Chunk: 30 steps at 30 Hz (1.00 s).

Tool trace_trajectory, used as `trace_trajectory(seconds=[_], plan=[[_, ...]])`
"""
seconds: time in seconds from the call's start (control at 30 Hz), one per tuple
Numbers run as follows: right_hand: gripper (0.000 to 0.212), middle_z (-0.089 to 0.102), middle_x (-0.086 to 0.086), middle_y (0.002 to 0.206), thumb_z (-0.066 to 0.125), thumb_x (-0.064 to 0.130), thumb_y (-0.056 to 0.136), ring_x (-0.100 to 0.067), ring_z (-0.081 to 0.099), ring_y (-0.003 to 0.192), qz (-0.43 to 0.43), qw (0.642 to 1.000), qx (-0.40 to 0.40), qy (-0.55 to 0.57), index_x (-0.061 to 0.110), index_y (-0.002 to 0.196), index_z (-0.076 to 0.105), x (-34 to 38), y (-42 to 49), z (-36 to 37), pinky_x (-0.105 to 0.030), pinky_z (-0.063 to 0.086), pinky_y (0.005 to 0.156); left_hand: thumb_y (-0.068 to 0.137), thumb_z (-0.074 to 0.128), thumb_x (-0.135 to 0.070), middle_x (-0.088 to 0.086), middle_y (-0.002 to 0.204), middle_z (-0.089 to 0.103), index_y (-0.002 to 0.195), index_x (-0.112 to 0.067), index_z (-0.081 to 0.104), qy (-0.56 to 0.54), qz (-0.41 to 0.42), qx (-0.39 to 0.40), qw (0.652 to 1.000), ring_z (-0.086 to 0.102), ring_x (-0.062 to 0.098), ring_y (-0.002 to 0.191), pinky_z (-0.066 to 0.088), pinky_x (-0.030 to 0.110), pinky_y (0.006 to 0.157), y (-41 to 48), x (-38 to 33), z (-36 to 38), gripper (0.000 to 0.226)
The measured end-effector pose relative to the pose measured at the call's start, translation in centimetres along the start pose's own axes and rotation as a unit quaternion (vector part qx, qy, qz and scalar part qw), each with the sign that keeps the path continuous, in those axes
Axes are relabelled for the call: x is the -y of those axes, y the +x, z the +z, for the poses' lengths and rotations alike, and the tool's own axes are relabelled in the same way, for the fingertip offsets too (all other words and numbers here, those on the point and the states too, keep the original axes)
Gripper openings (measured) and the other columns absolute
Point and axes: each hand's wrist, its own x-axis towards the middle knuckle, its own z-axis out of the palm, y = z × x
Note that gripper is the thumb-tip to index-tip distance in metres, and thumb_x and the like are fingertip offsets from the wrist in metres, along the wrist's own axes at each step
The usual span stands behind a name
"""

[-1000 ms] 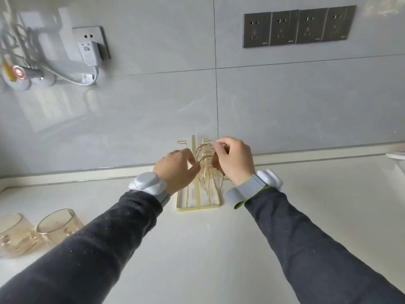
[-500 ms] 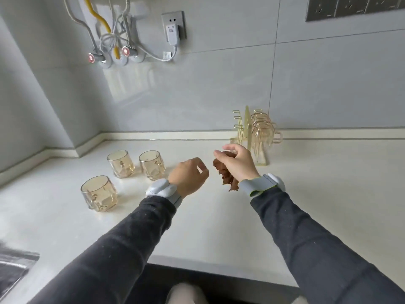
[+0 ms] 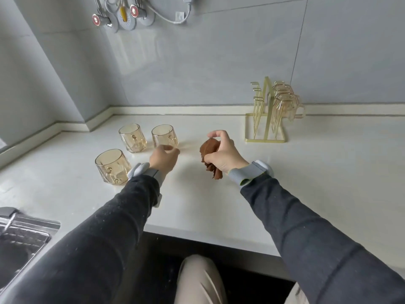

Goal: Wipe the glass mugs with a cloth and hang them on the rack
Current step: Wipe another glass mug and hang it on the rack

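Three amber glass mugs stand upright on the white counter (image 3: 219,205): one at the front left (image 3: 111,166), one behind it (image 3: 132,137) and one to its right (image 3: 164,136). My left hand (image 3: 164,158) hovers just in front of the right mug with loosely curled fingers, holding nothing. My right hand (image 3: 223,152) grips a crumpled brown cloth (image 3: 210,151) above the counter's middle. A gold wire rack (image 3: 264,115) stands at the back right, with hung glass mugs (image 3: 285,104) on its right side.
A steel sink (image 3: 19,240) lies at the lower left. The grey tiled wall carries water valves and hoses (image 3: 122,14) at the top. The counter's front edge runs just above my knees.
Both hands left the rack, where they were hanging a mug. My view swung left, my left hand moved toward the standing mugs, and my right hand came along with the cloth.
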Motion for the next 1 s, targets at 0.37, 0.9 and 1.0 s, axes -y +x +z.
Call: trace_trajectory(seconds=[0.37, 0.9, 1.0], plan=[[0.041, 0.062, -0.008, 0.118, 0.066, 0.003, 0.089, -0.009, 0.065, 0.068, 0.026, 0.996, -0.027, 0.079, 0.019, 0.123, 0.050, -1.8, 2.9, -0.8, -0.020, 0.049, 0.052, 0.110, 0.029, -0.043, 0.014, 0.116, 0.066, 0.129, -0.008, 0.055, -0.084, -0.102, 0.025, 0.991, 0.065, 0.023, 0.080, 0.054, 0.031, 0.064, 4.1, -1.9, 2.4, 0.048], [0.031, 0.064, -0.012, 0.091, 0.064, 0.006, 0.055, -0.036, 0.068, 0.092, 0.134, 0.973, -0.113, 0.147, 0.008, 0.086, 0.058, -3.5, 3.2, -5.7, -0.045, 0.055, 0.090, 0.107, 0.030, -0.024, 0.005, 0.078, 0.047, 0.084, -0.014, 0.046, -0.241, -0.123, -0.007, 0.963, 0.048, 0.016, 0.065, 0.048, 0.027, 0.063, 3.4, -1.8, 3.5, 0.030], [0.025, 0.050, -0.008, 0.084, 0.058, 0.004, 0.056, -0.028, 0.053, 0.078, 0.139, 0.970, -0.130, 0.152, 0.009, 0.080, 0.053, -3.0, 2.4, -6.7, -0.038, 0.044, 0.075, 0.107, 0.030, -0.024, 0.005, 0.077, 0.046, 0.083, -0.015, 0.046, -0.212, -0.086, 0.016, 0.973, 0.046, 0.016, 0.064, 0.046, 0.027, 0.063, 1.8, -2.4, 3.9, 0.030]])
